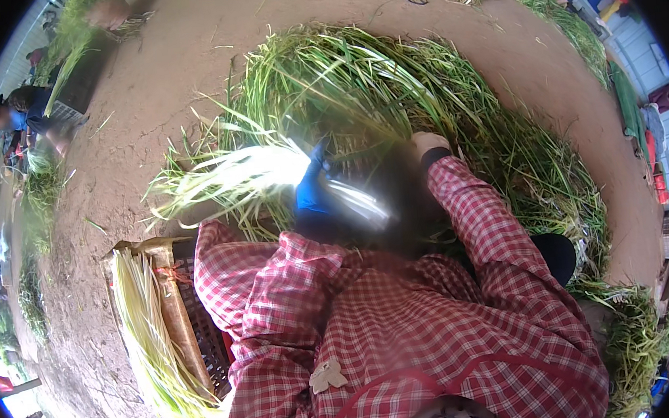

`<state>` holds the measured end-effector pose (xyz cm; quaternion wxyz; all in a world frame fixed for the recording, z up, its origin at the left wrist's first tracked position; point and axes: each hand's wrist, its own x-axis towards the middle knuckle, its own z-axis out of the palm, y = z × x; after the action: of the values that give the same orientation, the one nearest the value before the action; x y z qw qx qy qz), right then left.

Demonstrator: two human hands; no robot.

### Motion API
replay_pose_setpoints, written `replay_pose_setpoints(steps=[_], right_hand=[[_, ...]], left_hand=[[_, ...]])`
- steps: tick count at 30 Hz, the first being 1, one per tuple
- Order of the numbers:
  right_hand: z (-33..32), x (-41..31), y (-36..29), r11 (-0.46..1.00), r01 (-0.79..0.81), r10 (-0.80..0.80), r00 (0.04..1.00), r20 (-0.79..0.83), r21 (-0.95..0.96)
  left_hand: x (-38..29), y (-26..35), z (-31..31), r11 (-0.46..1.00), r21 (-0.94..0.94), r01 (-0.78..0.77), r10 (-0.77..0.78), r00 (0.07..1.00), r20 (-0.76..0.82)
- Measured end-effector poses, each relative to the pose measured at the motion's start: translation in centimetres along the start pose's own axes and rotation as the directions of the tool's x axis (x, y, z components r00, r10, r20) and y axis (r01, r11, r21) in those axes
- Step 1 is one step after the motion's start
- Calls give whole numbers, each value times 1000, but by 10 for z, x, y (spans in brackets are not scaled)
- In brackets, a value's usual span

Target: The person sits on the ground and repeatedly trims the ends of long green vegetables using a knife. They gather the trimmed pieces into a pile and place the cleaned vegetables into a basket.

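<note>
My left hand (313,192), in a blue glove, is closed around a bunch of long green-and-white stalks (248,172). The leaves fan out to the left, and the pale stem ends point down to the right; glare washes out part of the bunch. Further right, my bare right hand (429,143) is at the edge of a large heap of long green leafy stalks (357,63). Its fingers are partly hidden, and whether they hold any stalks cannot be told. The heap curves in front of me and down my right side.
At the left, a plastic crate (188,281) with a tan lining (180,318) stands beside me, with pale trimmed stalks (147,321) lying along it. A person (27,110) is at the upper left beside another crate (66,111). More green stalks (632,338) lie at the lower right.
</note>
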<state>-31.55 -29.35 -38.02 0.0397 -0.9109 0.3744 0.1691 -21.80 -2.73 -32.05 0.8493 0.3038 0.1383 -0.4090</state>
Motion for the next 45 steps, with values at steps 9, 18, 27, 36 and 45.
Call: replay_pose_setpoints(steps=[9,18,27,36,45], right_hand=[[-74,-104,52,238,550,211,776,-595,801],[-102,-133,325,656,-276,706,555,-440,703],[54,-22,72,-255,512,-62,838,-543,820],[29,-13,-16,891,191,-71,954,-290,412],[-11,-108,-62,614,301,-163,953,-256,729]], left_hand=[[-1,4,11,999,-47,-26,25,999,-28],[-10,34,9,872,48,-488,477,867,148],[-3,2,1,996,-61,72,-70,997,38],[13,-11,-19,998,60,4,-2,999,-36],[44,-43,-23,901,385,-199,209,978,17]])
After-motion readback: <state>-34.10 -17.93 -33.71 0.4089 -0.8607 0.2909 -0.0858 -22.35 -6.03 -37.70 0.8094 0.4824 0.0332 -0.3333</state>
